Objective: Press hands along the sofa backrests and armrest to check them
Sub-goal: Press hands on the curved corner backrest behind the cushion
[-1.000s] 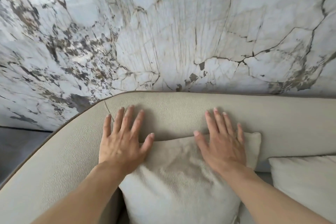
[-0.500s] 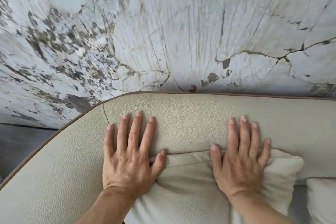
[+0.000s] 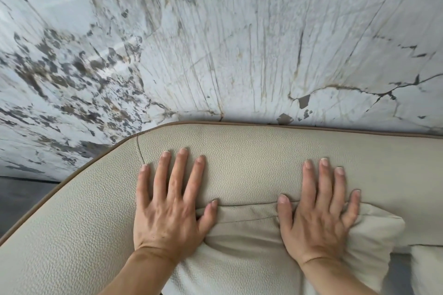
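Both hands have slid further up since a moment ago. Left hand (image 3: 167, 208) and right hand (image 3: 317, 218) lie flat, fingers (image 3: 178, 175) spread and gripping nothing, on the beige sofa backrest (image 3: 251, 163), heels pressing a cushion (image 3: 249, 258) (creased under them). Marble wall (image 3: 239, 43) rises beyond.

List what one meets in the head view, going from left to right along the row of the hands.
Curved sofa armrest → left hand → crumpled cushion → right hand → second cushion at the right edge.
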Demonstrator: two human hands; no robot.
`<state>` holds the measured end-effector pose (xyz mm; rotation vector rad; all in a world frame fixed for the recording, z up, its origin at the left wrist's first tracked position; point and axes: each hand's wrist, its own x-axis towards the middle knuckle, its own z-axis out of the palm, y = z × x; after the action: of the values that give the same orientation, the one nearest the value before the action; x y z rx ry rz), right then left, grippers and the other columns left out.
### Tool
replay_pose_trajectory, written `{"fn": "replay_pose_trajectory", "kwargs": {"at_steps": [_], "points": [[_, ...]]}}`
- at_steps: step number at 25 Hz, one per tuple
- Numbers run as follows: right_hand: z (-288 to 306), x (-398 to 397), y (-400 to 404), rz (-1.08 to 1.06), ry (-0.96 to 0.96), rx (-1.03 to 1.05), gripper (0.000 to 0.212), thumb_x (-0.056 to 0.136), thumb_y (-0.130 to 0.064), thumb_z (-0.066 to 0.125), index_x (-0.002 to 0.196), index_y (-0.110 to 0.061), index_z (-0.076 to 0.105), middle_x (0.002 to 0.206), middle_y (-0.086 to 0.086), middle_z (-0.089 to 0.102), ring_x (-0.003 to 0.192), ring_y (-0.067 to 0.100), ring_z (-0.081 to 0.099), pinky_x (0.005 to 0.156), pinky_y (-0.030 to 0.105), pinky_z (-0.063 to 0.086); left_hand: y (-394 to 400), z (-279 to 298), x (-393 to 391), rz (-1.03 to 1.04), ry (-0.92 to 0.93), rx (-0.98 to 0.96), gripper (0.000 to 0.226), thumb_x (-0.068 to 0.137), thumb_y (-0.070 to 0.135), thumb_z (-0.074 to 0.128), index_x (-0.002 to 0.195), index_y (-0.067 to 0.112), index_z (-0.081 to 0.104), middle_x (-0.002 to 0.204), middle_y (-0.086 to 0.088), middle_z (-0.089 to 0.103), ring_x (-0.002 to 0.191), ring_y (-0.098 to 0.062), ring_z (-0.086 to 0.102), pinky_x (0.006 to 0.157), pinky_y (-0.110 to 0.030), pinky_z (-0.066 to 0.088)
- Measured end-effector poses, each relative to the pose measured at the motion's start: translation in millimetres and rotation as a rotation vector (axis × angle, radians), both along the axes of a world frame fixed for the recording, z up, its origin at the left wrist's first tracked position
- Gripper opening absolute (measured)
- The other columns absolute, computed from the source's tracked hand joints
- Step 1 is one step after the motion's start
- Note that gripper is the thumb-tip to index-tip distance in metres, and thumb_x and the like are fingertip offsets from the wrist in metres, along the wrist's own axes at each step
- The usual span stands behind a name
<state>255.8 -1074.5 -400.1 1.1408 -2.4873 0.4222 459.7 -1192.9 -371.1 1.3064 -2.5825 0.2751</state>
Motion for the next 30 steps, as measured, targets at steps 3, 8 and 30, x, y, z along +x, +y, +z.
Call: {"fn": "replay_pose_trajectory", "kwargs": {"at_steps": [3,8,30], "points": [[-5,-4,-7,-0.005,0.013,-0.023,0.073,0.088,-0.054,0.030,0.152,-0.022,0.015,0.158,0.007,0.020,0.146,0.030,0.014,0.115,0.058,0.006,-10,-3,-3,-0.018,-0.001,-0.016,0.077,0.084,0.063,0.034,0.149,0.022,0.025,0.155,-0.009,0.029,0.142,-0.034,0.025,0.115,-0.058,0.015],[-9,-7,-16,-0.020,0.010,-0.030,0.072,0.091,-0.059,0.019,0.152,-0.021,0.017,0.159,0.008,0.019,0.146,0.032,0.015,0.114,0.059,0.006,-20,-6,-7,-0.043,-0.003,-0.018,0.080,0.080,0.062,0.041,0.148,0.021,0.029,0.156,-0.008,0.025,0.142,-0.034,0.025,0.113,-0.060,0.018],[59,-16,16,0.193,-0.406,0.306,0.066,0.092,-0.061,0.013,0.151,-0.033,0.008,0.162,-0.008,-0.003,0.147,0.015,-0.007,0.117,0.045,-0.003,47,52,30,0.073,-0.114,0.328,0.063,0.091,0.058,0.011,0.148,0.030,0.013,0.159,0.004,0.016,0.145,-0.019,0.013,0.118,-0.045,0.012]]}}
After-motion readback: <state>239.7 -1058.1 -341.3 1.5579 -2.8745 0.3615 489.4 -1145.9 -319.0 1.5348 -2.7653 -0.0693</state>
